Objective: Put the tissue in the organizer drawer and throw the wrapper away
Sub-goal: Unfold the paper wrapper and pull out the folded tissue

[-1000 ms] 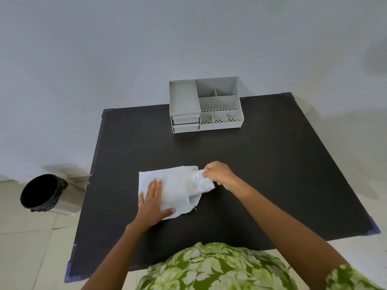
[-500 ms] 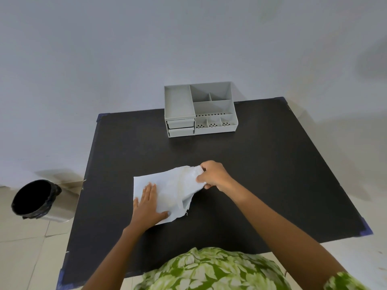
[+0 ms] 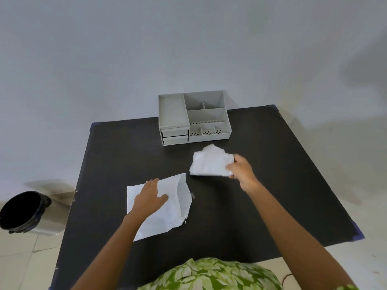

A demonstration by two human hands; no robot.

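A flat white wrapper [image 3: 176,206] lies on the black table [image 3: 272,185], its open end facing right. My left hand [image 3: 149,198] lies flat on it, fingers spread. My right hand [image 3: 241,171] grips a crumpled white tissue [image 3: 209,162], held just above the table to the right of the wrapper and in front of the organizer. The grey organizer [image 3: 193,117] stands at the table's far edge, with two shut drawers [image 3: 175,136] at its lower left.
A metal bin with a black liner [image 3: 23,210] stands on the floor to the left of the table. A pale wall rises behind the organizer. My green patterned top shows at the bottom edge.
My right hand has pulled the tissue out of the wrapper and carried it right and away from me. My left hand stays on the wrapper.
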